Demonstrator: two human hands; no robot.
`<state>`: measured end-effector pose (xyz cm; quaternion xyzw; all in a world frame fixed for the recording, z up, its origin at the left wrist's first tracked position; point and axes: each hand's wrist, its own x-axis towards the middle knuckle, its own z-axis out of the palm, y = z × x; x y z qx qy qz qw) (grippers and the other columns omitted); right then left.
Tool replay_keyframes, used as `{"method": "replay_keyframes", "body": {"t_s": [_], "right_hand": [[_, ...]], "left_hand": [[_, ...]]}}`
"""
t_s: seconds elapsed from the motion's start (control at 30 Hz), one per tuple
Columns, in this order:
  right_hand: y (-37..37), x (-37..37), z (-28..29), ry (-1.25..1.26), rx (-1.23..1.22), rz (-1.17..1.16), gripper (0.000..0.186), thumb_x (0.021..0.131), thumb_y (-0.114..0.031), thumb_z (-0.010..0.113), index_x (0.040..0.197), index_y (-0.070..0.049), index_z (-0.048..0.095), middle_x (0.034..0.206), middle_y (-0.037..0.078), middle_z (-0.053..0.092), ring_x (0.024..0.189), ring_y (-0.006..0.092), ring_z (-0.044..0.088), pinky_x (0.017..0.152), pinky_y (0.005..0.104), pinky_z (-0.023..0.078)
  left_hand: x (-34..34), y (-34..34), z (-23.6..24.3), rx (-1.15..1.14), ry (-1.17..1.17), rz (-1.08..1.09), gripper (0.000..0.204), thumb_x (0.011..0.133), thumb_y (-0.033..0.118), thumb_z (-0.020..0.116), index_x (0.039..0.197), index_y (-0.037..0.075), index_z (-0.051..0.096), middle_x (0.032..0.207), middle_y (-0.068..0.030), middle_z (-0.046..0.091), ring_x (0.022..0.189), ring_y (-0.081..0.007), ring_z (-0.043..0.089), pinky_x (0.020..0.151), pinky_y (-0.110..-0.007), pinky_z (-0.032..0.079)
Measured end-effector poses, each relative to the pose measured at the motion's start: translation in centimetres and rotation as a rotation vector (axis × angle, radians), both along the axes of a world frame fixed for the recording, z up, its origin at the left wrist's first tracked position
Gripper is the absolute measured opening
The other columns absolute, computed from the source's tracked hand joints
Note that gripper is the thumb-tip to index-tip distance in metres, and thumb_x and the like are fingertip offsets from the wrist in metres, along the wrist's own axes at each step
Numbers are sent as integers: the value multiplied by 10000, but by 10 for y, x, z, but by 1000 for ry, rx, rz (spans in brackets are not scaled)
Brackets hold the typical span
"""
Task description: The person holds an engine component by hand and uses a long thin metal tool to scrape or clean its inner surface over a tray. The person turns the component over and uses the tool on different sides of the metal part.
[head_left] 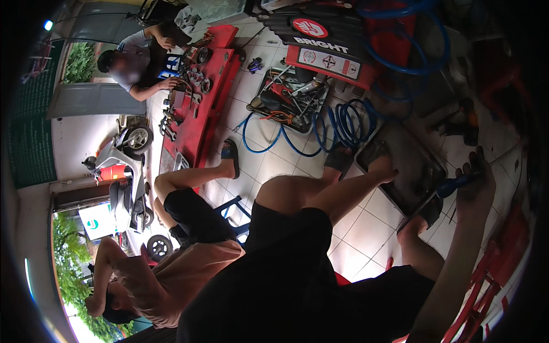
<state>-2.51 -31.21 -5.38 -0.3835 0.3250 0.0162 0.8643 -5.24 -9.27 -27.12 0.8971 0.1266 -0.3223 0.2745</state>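
My right hand (478,186) is closed around a screwdriver with a blue handle (450,185). Its thin shaft slants down and left, past the near edge of a dark rectangular tray (420,151) on the floor. My left hand (381,163) reaches down over the tray's left side, where its fingers are in shadow. Whether they grip anything I cannot tell. Dark liquid or grime seems to cover the tray's bottom. My feet in dark sandals stand on either side of it.
Beyond the tray lie a coiled blue hose (349,126), a tray of motorcycle parts (289,97) and a cordless drill (468,121). Red metal frames (492,268) stand at right. One person (189,274) sits close at left; another works at a red bench (191,134). A scooter (126,171) is behind.
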Motion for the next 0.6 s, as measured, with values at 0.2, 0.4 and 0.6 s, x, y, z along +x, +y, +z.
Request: {"method": "replay_keyframes", "body": {"t_s": [0.2,0.4,0.6], "right_hand": [[16,8,2,-41,-14,52,216,900,-131,590,1087,-24,588,1010,45,582,785,138,489,746,313,412],[12,7,2,40,-8,2,262,894,-156,609,1132,-50,577,1094,45,526,850,147,456,756,323,416],[11,3,13,37,-6,34,243,891,-163,612,1100,-50,562,1020,38,538,787,146,455,713,313,422]], "left_hand": [[8,14,-24,-164,-74,-341,459,772,393,683,1060,36,674,1085,-199,660,1007,-363,642,876,-437,519],[6,-10,21,-281,-155,-345,445,748,294,689,1086,5,663,1014,-206,682,984,-355,653,876,-411,519],[-29,17,53,-516,-166,-156,471,738,313,708,1085,-1,657,962,-185,697,935,-325,674,825,-382,528]]}}
